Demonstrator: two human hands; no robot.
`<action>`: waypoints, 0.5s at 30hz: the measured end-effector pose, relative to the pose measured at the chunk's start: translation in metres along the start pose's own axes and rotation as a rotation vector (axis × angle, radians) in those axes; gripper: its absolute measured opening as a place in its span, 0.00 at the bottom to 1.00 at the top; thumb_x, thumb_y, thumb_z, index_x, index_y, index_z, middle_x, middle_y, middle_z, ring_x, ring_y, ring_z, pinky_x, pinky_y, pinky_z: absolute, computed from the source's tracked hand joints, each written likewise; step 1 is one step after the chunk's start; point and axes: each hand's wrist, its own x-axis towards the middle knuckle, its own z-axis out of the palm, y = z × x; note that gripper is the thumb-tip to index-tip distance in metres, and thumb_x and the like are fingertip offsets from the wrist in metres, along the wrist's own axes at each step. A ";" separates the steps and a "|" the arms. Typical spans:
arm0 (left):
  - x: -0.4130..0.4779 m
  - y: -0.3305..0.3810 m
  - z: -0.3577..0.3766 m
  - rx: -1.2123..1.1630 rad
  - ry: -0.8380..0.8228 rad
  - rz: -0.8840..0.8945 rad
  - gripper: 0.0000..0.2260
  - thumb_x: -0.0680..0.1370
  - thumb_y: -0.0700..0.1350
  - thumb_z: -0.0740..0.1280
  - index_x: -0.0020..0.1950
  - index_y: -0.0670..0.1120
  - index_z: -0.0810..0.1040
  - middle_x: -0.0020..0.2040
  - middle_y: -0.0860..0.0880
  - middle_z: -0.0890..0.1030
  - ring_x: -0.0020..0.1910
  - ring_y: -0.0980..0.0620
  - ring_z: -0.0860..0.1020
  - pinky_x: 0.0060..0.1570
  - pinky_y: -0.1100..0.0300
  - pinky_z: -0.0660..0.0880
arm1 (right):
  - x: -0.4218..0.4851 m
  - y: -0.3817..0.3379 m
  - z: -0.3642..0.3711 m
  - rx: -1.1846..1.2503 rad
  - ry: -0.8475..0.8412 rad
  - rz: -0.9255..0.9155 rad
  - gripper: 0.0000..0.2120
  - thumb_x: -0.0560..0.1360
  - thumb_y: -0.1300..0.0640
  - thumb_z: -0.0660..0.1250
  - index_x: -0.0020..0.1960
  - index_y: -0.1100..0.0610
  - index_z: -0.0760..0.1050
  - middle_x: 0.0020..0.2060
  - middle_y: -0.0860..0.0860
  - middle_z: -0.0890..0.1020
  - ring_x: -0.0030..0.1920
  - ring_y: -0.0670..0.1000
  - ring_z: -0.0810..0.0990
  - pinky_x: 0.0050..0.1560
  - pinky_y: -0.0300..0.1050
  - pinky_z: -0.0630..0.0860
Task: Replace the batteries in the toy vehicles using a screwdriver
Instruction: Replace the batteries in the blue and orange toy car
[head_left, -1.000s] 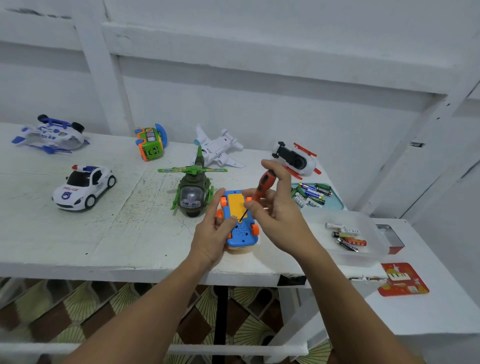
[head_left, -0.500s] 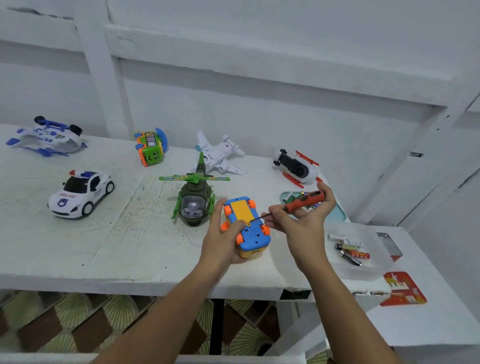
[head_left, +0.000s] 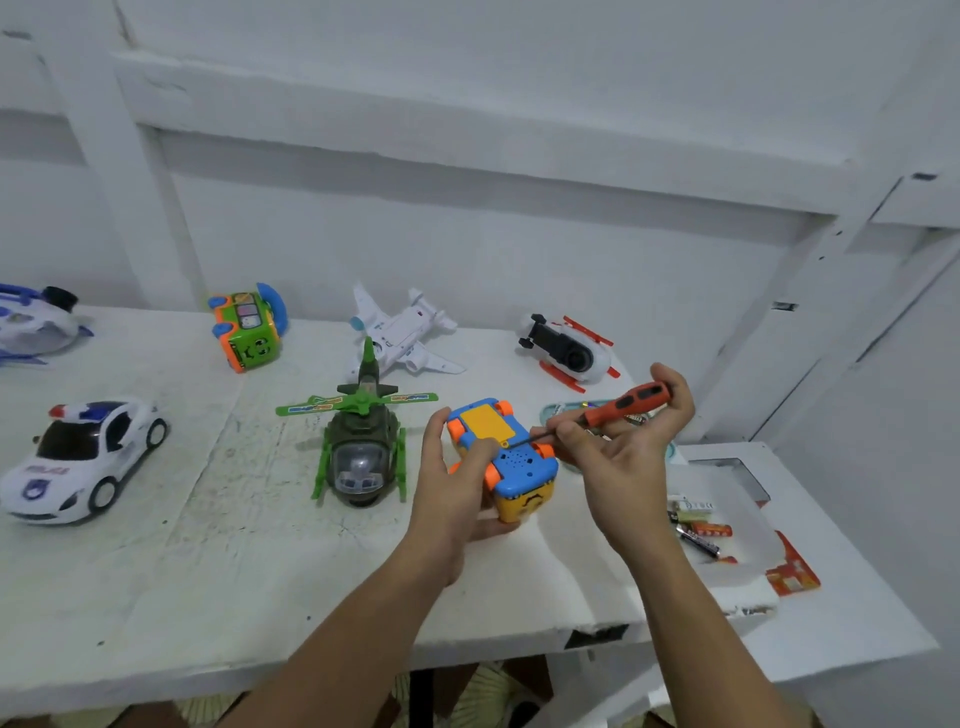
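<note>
Bench (head_left: 156, 571): white-painted and scuffed, set against a white boarded wall.
Toy car (head_left: 514, 462): blue and yellow, wheels up, held over the bench's front middle.
Left hand (head_left: 447, 499): fingers (head_left: 483, 452) curled round the car's body, thumb pressing the underside beside the yellow battery cover (head_left: 485, 423).
Right hand (head_left: 618, 467): closed on the screwdriver (head_left: 628, 402), fingertips pinching the shaft, orange handle resting across the curled outer fingers.
Tool: lies nearly flat, its tip at the cover's edge. The screw itself is too small to make out.
Step in hand: probably working the cover screw.
Doing it well: stand the tool straighter over the screw, press down while turning, and brace the car firmly.
Risk: a slanted tip may skid off, and a freed screw is easily lost.
Around: police car (head_left: 83, 457) at the left; green-orange toy (head_left: 249, 327), white plane (head_left: 400, 332) and a white-and-red vehicle (head_left: 569, 351) along the wall.
Supplies: clear tray (head_left: 748, 499) holding batteries (head_left: 701, 525), near the right wrist.
In the way: green helicopter (head_left: 361, 441), its rotor just beside the left hand.
</note>
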 end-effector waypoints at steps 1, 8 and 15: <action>0.001 0.001 0.000 0.000 -0.009 -0.012 0.23 0.80 0.45 0.65 0.69 0.66 0.64 0.54 0.48 0.84 0.42 0.45 0.86 0.35 0.51 0.82 | 0.001 0.000 0.001 -0.021 -0.005 -0.021 0.35 0.76 0.76 0.62 0.68 0.44 0.53 0.42 0.67 0.80 0.42 0.63 0.84 0.51 0.55 0.82; 0.003 0.007 0.003 -0.027 -0.040 -0.070 0.24 0.80 0.47 0.66 0.70 0.65 0.62 0.59 0.44 0.81 0.46 0.41 0.85 0.36 0.49 0.82 | -0.001 0.002 0.005 -0.102 0.023 -0.134 0.33 0.75 0.77 0.63 0.63 0.46 0.55 0.40 0.63 0.82 0.44 0.61 0.84 0.54 0.53 0.81; 0.007 0.012 0.006 -0.055 -0.055 -0.097 0.24 0.79 0.48 0.67 0.71 0.65 0.62 0.58 0.43 0.82 0.45 0.41 0.85 0.35 0.50 0.81 | 0.000 0.002 0.010 -0.060 0.080 -0.133 0.32 0.74 0.77 0.64 0.61 0.44 0.56 0.41 0.63 0.82 0.44 0.59 0.85 0.52 0.47 0.81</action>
